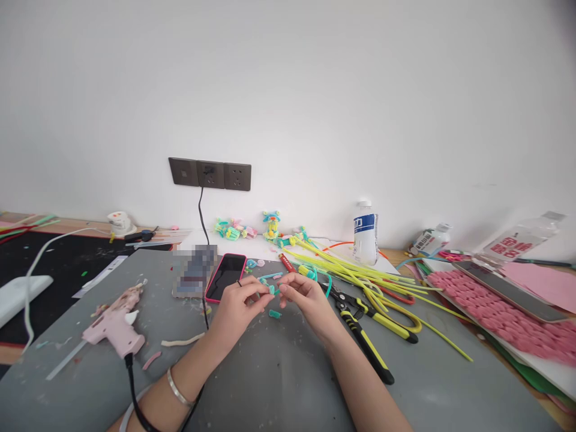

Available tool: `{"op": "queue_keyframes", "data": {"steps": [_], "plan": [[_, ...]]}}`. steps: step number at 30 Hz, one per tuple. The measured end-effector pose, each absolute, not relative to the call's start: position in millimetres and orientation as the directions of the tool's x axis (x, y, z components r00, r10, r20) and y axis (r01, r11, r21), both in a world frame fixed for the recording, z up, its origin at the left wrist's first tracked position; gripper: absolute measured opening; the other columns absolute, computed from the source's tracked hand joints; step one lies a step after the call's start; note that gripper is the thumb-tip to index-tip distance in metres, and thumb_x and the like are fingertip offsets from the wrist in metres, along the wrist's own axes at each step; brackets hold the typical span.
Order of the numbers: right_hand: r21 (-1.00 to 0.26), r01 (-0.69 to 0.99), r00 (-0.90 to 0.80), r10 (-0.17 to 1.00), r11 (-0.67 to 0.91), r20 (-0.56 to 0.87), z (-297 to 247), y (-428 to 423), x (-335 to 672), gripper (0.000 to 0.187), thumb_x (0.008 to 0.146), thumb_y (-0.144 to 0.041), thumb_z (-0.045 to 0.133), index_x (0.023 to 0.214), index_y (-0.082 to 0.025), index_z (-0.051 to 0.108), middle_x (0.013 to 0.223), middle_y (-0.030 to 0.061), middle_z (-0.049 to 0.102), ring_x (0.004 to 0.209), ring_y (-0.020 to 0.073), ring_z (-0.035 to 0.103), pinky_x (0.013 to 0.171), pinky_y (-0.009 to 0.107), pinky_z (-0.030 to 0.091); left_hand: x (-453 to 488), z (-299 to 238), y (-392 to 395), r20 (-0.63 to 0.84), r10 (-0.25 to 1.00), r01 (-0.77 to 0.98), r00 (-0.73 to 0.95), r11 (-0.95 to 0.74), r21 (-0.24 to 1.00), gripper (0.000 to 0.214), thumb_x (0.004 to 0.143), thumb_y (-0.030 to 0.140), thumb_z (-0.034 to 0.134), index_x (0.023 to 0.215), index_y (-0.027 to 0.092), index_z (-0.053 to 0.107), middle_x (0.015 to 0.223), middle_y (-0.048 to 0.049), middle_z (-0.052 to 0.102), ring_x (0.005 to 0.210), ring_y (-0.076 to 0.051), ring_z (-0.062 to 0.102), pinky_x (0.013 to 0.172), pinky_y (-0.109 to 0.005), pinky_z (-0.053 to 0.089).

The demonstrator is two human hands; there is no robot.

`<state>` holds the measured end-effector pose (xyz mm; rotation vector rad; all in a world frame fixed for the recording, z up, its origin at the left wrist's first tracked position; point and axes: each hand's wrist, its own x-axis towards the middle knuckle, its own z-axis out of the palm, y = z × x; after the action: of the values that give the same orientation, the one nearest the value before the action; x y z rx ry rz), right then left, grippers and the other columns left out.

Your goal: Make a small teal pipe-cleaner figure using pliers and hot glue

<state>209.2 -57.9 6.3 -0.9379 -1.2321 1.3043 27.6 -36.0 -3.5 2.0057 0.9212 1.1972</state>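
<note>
Pinching one teal piece [272, 289], left grip [242, 302] and right grip [306, 298] both closed, one glue gun [110, 329]

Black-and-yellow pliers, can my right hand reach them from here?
Probably yes: the pliers lie beside your right hand, their nearer handle uncovered, though that hand seems busy with a small teal piece.

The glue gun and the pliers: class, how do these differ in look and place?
The glue gun is pale pink; the pliers are black and yellow. The glue gun trails a black cord; the pliers have none. The glue gun lies nearer the left hand, the pliers nearer the right hand. Both rest on the grey surface.
</note>
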Motion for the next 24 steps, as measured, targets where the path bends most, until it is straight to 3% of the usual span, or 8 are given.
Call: {"op": "queue_keyframes", "data": {"steps": [5,11,15,19,24], "plan": [[-0.97,-0.173,-0.156,0.968,0.17,0.198,7.8,-58.6,210.8,0.02,0.08,-0.039,0.076,0.079,-0.02,0.069,0.077,0.0,0.063,0.07,0.0141,0.057,0.069,0.027,0.046,29.2,0.9,-36.8,0.39,0.843,0.25,0.369,-0.495,0.832,0.017,0.084,0.026,0.065,0.071,0.016,0.067,0.069,0.0002,0.058,0.05,-0.01,0.056,0.048,-0.021,0.04],[-0.955,-0.132,-0.252,0.923,0.264,0.29,9.6,-59.1,220.2,0.012,0.087,-0.032,0.072,0.081,-0.021,0.072,0.08,0.0014,0.061,0.077,0.0158,0.054,0.072,0.029,0.042,30.7,8.3,-41.5,0.125,0.838,0.086,0.531,-0.2,0.976,0.023,0.084,0.033,0.065,0.069,0.015,0.063,0.07,0.002,0.056,0.051,-0.01,0.058,0.055,-0.023,0.045],[-0.943,-0.118,-0.269,0.904,0.31,0.331,10.2,-59.5,222.4,0.012,0.087,-0.03,0.072,0.079,-0.021,0.072,0.078,0.0015,0.06,0.076,0.0165,0.052,0.071,0.03,0.04,27.9,12.6,-41.3,0.017,0.781,0.066,0.624,-0.075,0.995,0.025,0.083,0.034,0.067,0.067,0.015,0.064,0.056,0.0038,0.055,0.049,-0.009,0.053,0.051,-0.021,0.037],[-0.94,-0.153,-0.314,0.887,0.306,0.34,10.1,-62.1,218.5,0.011,0.086,-0.029,0.073,0.079,-0.021,0.072,0.078,0.002,0.06,0.075,0.0163,0.051,0.07,0.03,0.04,25.5,13.8,-39.2,-0.07,0.711,0.071,0.699,0.029,0.997,0.027,0.08,0.036,0.072,0.065,0.014,0.067,0.051,0.0021,0.059,0.045,-0.007,0.044,0.046,-0.021,0.031],[-0.945,-0.225,-0.352,0.884,0.238,0.306,10.1,-63.7,215.2,0.01,0.082,-0.028,0.077,0.078,-0.021,0.074,0.083,0.0021,0.058,0.079,0.0157,0.053,0.07,0.029,0.043,25.3,11.6,-38.9,-0.097,0.67,0.048,0.736,0.092,0.995,0.029,0.075,0.04,0.077,0.065,0.014,0.07,0.051,0.002,0.059,0.045,-0.008,0.049,0.046,-0.021,0.034]]}}
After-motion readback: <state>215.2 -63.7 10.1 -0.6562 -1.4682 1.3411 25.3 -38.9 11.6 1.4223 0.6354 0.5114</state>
